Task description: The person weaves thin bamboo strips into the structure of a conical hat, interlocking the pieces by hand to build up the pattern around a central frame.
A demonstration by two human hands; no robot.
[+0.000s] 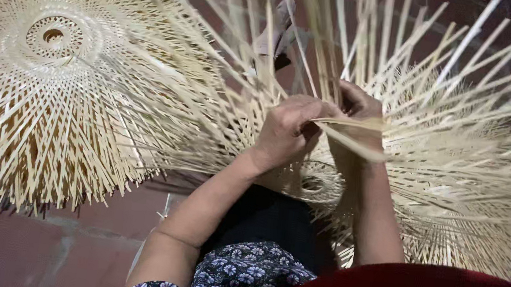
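Both my forearms reach fwd over my lap to the half-woven bamboo frame (456,179), a round lattice w/ loose splint ends fanning up & out. My left hand (289,131) is curled knuckles-up, pinching a flat pale bamboo strip (352,135) that runs roughly left-right. My right hand (359,104), just behind, fingers closed on the same strip. A finished woven disc (51,75) w/ a ringed centre hole lies well off to the left on the reddish floor (83,252).

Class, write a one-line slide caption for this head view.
Both hands, left hand and right hand, grip pale bamboo strips of a half-woven piece; a woven disc lies alongside.
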